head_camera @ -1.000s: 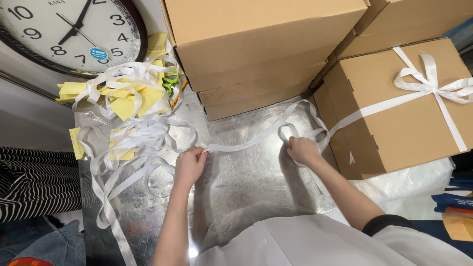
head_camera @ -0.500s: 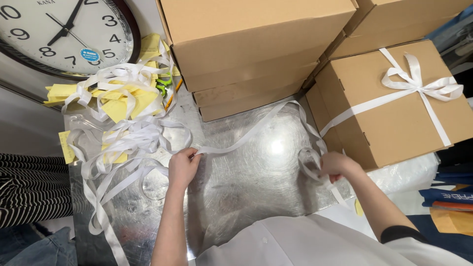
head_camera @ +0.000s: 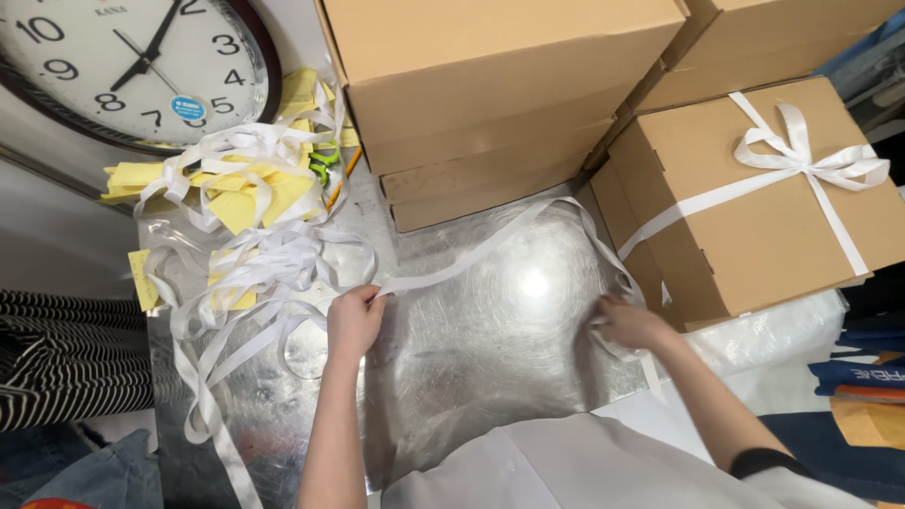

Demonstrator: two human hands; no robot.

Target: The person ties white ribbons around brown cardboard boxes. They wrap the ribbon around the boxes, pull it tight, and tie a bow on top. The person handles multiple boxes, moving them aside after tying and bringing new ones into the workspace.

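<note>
A long white ribbon (head_camera: 490,247) arcs over the shiny metal tabletop (head_camera: 471,368) between my two hands. My left hand (head_camera: 353,320) pinches one end of it beside a tangled heap of white ribbons (head_camera: 250,259). My right hand (head_camera: 630,323) grips the other end, looped around the fingers, close to the front corner of a brown cardboard box tied with a white ribbon bow (head_camera: 764,203). The ribbon's far bend lies against a stack of plain cardboard boxes (head_camera: 490,104).
Yellow paper slips (head_camera: 255,193) lie under and around the ribbon heap. A large round wall clock (head_camera: 132,66) lies at the back left. Striped fabric (head_camera: 57,358) sits at the left edge, and blue packages (head_camera: 863,377) at the right.
My right hand has drawn its ribbon end right and toward me, to the tied box's front corner. The ribbon is stretched out longer. My left hand kept its place by the heap.
</note>
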